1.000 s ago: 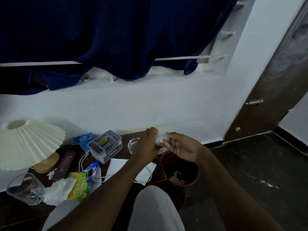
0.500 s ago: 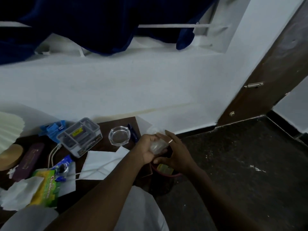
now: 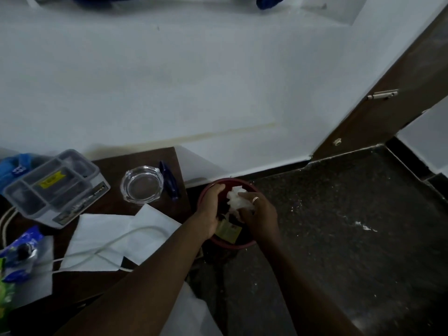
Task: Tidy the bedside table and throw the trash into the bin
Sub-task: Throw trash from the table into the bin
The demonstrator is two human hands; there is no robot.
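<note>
Your right hand (image 3: 259,214) grips the crumpled tissue (image 3: 236,201) directly above the red bin (image 3: 232,246), beside the surface (image 3: 145,161). Your left hand (image 3: 209,209) is curled; its grasp cannot be determined. Release low, inside the rim, so nothing spills.

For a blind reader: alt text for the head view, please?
The right hand holds a crumpled white tissue over the red bin, the left hand beside it. On the bedside table: glass ashtray, grey organiser, white papers.
</note>
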